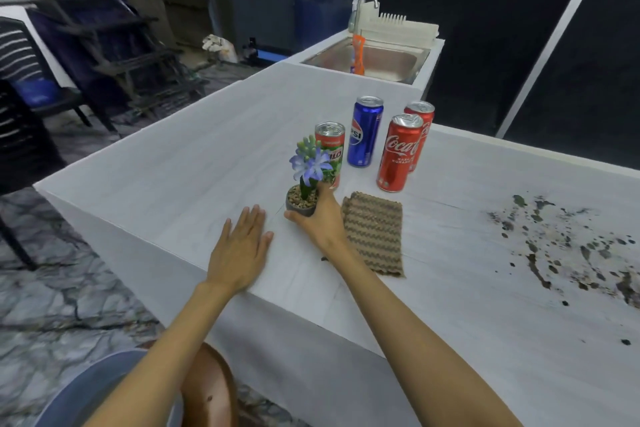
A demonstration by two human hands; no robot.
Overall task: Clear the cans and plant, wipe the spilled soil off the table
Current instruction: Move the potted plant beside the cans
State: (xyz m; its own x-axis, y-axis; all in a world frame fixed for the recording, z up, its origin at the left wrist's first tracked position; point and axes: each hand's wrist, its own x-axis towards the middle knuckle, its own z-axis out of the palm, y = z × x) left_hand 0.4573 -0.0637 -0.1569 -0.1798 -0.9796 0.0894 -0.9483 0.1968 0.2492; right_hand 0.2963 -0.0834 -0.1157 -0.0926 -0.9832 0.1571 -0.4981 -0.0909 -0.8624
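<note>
A small potted plant (304, 180) with blue flowers and a grey pot stands on the white table (180, 163). My right hand (320, 218) is wrapped around the pot from the right. My left hand (240, 250) lies flat and open on the table just left of the pot. Behind the plant stand a green Milo can (332, 152), a blue Pepsi can (364, 132) and two red Coca-Cola cans (398, 156), the rear red can (420, 114) partly hidden. A brown woven cloth (375, 232) lies to the right of my right hand. Dark spilled soil (568, 246) is scattered at the table's right side.
A steel sink (374, 61) with a tap, a white dish rack (401, 29) and an orange bottle (358, 54) sits beyond the table's far end. Dark chairs (20, 107) and wooden shelving (138, 55) stand on the left. A brown stool (211, 388) is under my arms.
</note>
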